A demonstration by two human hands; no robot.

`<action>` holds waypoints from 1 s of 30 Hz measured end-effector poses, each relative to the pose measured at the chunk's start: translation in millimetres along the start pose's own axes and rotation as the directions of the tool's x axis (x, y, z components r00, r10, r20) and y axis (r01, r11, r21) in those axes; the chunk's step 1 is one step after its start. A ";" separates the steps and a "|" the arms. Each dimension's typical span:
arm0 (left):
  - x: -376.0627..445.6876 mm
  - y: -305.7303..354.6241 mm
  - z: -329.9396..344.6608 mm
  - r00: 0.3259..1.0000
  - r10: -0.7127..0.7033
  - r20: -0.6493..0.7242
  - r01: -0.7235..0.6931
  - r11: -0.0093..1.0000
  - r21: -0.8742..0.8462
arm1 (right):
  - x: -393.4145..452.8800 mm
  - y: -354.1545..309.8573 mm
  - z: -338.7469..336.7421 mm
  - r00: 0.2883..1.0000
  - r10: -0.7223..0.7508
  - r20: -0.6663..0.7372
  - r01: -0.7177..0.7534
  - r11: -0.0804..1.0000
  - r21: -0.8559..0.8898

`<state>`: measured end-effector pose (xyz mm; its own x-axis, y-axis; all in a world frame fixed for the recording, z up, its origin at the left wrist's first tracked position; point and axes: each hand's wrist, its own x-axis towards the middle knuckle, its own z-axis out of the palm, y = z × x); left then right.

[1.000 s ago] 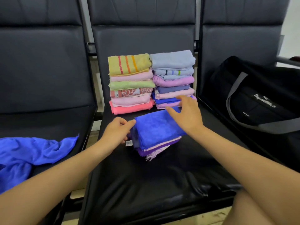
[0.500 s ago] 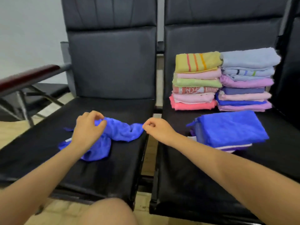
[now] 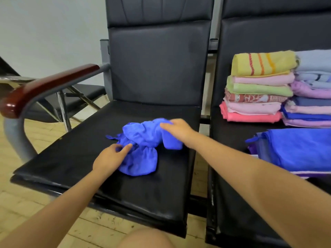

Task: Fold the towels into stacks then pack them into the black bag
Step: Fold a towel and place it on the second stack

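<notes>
A crumpled blue towel (image 3: 143,145) lies in the middle of the left chair seat (image 3: 75,169). My left hand (image 3: 109,158) is at its near left side, with a bit of cloth pinched between thumb and forefinger. My right hand (image 3: 177,131) lies over the towel's far right part, fingers curled onto a fold. On the right seat stand two tall stacks of folded towels, one topped in yellow (image 3: 258,90) and one in pale blue (image 3: 311,86). In front of them sits a low stack topped by a folded blue towel (image 3: 295,149). The black bag is out of view.
A wooden-topped armrest (image 3: 44,86) on a grey metal frame borders the left seat. A narrow gap separates the two seats. Another chair (image 3: 71,97) stands behind the armrest on the wood floor. My knee (image 3: 146,238) shows at the bottom edge.
My view has swung further left. My right hand has moved from the towel's right tip onto the crumpled towel. My left hand has shifted from the top of the towel to its near edge.
</notes>
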<state>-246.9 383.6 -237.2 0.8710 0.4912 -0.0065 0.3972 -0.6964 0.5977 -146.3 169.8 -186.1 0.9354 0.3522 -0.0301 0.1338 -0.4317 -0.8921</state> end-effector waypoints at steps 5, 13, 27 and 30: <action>3.7 -3.5 4.7 0.999 0.052 -0.009 -0.051 0.992 0.115 | 1.2 -60.1 -58.2 0.970 -0.007 -0.243 0.119 0.886 0.449; -4.7 18.7 -4.4 0.999 0.012 0.043 -0.019 0.988 0.152 | -18.6 -98.8 -117.6 0.954 0.015 -0.300 0.171 0.794 0.583; -94.9 285.5 -37.8 0.800 0.584 0.137 -0.250 0.532 -0.809 | -143.8 -123.0 -223.8 0.932 -0.352 -0.084 0.359 0.869 0.341; -118.0 297.6 -14.4 0.715 0.642 0.277 -0.178 0.550 -0.816 | -163.5 -94.0 -248.0 0.922 -0.340 -0.187 0.374 0.906 0.196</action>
<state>-235.6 125.9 -47.0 0.9577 -0.2412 0.1571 -0.1724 -0.0438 0.9840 -230.6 -53.2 14.6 0.8777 0.3164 0.3598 0.4072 -0.0968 -0.9082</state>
